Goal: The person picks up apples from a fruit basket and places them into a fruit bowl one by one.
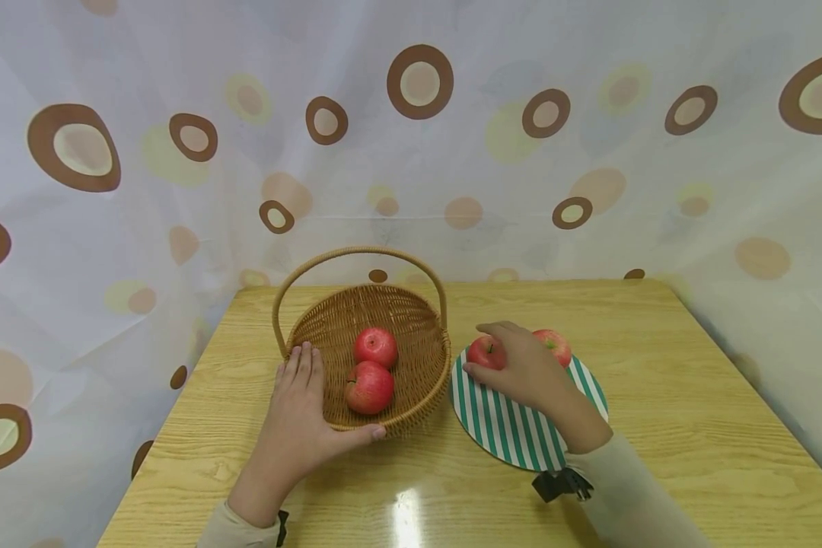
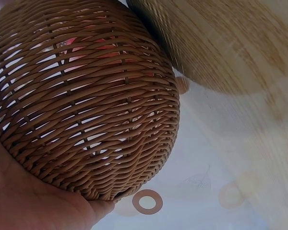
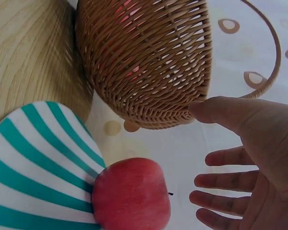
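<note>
Below centre of the head view, my left hand [image 1: 297,418] lies flat against the near wall of the wicker basket [image 1: 411,396], fingers straight along the rim and thumb stretched under its front edge. Two apples [image 1: 372,369] sit inside it. To the right, my right hand [image 1: 520,365] arches over an apple [image 1: 486,352] at the upper left edge of the striped plate [image 1: 514,438], fingers spread and not yet closed; a second apple [image 1: 556,344] lies just behind. I judge that a careless close could nudge that fruit off the plate's rim and set it rolling across the tabletop [image 1: 692,426].

Filling the left wrist view, the basket [image 2: 86,105] shows red through its weave, with my palm [image 2: 33,201] pressed at its lower left. It is only braced, not gripped, so a bump could slide it.

Along the right side of the right wrist view, my fingers [image 3: 225,179] stand apart, clear of the apple [image 3: 132,194] at bottom centre, which overhangs the plate [image 3: 33,167]. Seemingly perched there, it could tip away if touched off-centre.
</note>
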`<action>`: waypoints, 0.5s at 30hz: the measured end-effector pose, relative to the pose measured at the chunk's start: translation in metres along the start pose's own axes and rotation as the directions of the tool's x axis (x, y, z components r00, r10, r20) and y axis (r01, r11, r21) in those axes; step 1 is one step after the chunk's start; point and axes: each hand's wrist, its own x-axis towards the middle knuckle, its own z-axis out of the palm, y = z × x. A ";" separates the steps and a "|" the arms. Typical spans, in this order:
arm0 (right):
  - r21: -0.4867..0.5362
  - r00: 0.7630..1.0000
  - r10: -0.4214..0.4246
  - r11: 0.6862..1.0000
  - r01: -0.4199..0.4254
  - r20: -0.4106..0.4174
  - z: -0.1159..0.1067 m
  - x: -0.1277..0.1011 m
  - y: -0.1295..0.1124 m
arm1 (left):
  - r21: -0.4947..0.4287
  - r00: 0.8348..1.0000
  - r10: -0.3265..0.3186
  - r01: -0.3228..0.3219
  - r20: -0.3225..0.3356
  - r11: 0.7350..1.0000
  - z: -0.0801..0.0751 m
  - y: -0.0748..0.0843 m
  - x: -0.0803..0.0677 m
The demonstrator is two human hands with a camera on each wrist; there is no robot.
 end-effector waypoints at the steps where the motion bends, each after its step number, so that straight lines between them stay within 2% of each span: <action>1: 0.004 1.000 0.001 1.000 -0.001 -0.001 -0.001 0.000 -0.002 | 0.000 1.000 0.000 0.000 0.000 1.000 0.000 0.000 0.000; 15: 0.056 1.000 -0.011 0.998 0.011 -0.004 -0.006 -0.004 -0.024 | -0.006 1.000 -0.005 0.005 0.004 1.000 0.000 0.001 -0.001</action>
